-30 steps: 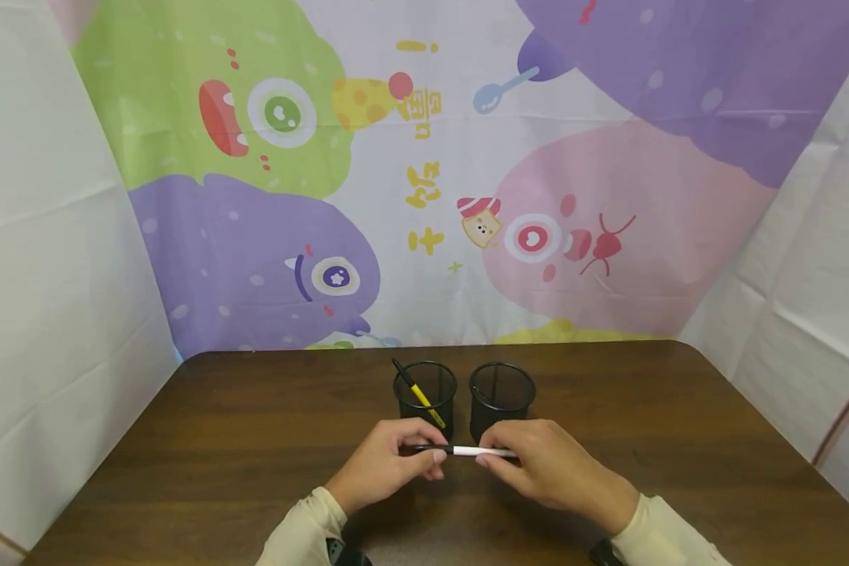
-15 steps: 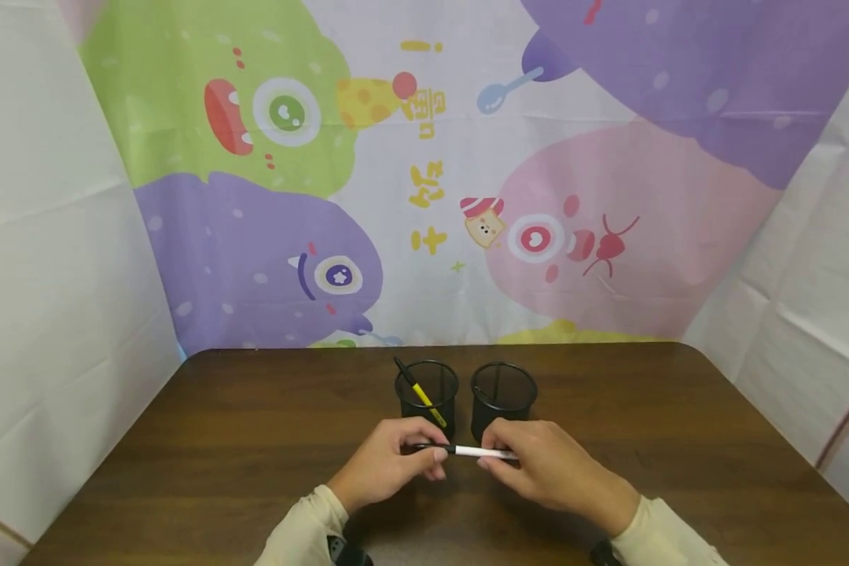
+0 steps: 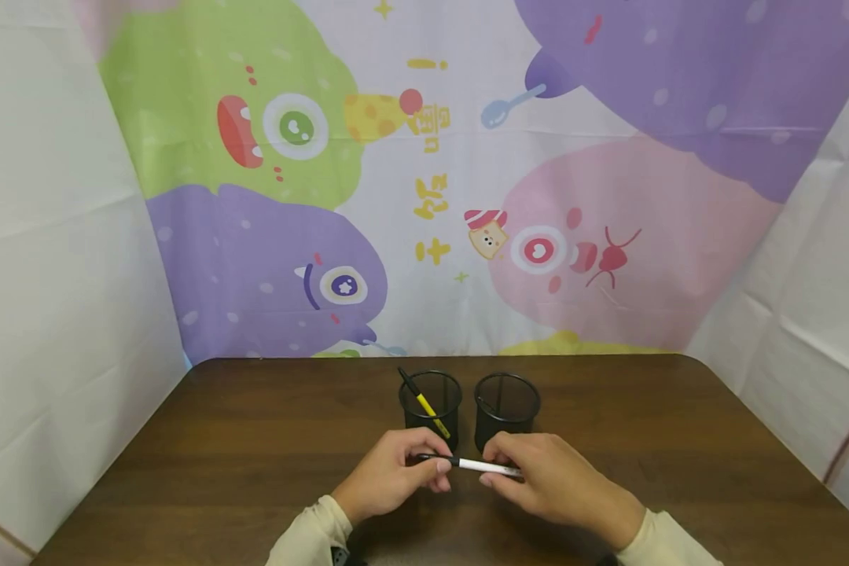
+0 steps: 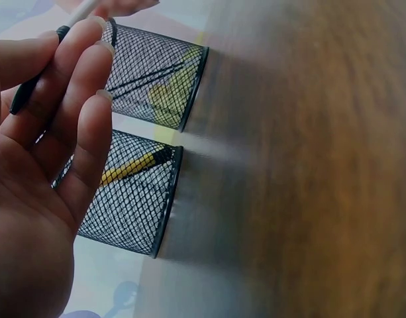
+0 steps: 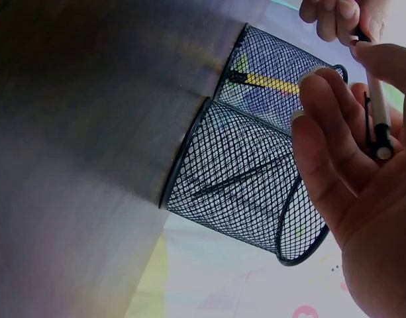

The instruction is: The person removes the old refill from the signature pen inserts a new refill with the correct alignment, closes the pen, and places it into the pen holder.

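A pen with a white barrel and a black front part lies nearly level between both hands. My left hand pinches its black end between thumb and fingers. The white barrel is held by my right hand; in the right wrist view its clip and push button show beside the palm. Just beyond the hands stand two black mesh pen holders. A yellow marker with a black end leans in the left holder. Inside the right holder runs a thin dark line, whose kind I cannot tell.
A dark brown wooden table lies under everything. Behind it hangs a cloth printed with cartoon monsters, and white cloth walls close in both sides.
The head view has tipped up a little, so everything sits lower in it. The pen slants slightly more, its white end lower. Both hands keep their hold.
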A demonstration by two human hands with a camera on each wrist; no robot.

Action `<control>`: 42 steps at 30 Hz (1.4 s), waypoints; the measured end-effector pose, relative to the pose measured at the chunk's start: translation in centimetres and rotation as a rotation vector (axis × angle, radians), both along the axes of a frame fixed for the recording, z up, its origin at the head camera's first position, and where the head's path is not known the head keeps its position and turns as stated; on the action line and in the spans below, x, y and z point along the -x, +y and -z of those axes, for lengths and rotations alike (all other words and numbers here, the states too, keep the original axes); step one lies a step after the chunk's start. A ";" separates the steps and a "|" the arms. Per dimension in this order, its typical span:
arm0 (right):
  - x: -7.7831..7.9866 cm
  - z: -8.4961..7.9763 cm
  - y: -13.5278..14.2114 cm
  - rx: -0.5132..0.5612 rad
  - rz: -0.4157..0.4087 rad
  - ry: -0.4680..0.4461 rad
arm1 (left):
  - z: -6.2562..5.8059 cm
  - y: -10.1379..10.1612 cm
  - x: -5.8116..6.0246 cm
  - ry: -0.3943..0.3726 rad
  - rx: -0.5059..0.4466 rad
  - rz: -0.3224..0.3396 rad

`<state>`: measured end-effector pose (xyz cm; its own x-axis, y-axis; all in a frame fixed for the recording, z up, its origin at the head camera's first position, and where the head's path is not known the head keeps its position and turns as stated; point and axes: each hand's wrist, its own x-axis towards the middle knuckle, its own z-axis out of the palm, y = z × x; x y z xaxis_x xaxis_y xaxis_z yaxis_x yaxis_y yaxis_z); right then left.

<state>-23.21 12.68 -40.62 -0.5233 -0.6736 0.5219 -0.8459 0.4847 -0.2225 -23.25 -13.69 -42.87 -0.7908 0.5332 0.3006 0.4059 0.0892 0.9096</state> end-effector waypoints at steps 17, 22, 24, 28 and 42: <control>0.0 -0.1 0.0 -0.009 -0.009 -0.006 | -0.1 0.1 -0.1 -0.008 -0.007 -0.004; 0.0 0.0 0.1 0.006 0.002 0.017 | -0.2 0.2 0.0 -0.009 -0.005 0.001; -0.1 0.0 0.1 0.016 0.004 0.024 | -0.2 0.2 0.0 -0.008 -0.004 0.002; -0.1 0.1 0.2 0.031 0.004 0.031 | -0.2 0.3 0.0 -0.007 -0.002 0.009; -0.1 -0.1 -0.1 0.040 -0.028 0.028 | -0.1 0.5 -0.3 -0.030 -0.010 0.010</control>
<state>-23.15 12.57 -40.54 -0.4893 -0.6666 0.5624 -0.8653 0.4517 -0.2174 -22.92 -13.15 -42.79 -0.7939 0.5384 0.2825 0.3793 0.0755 0.9222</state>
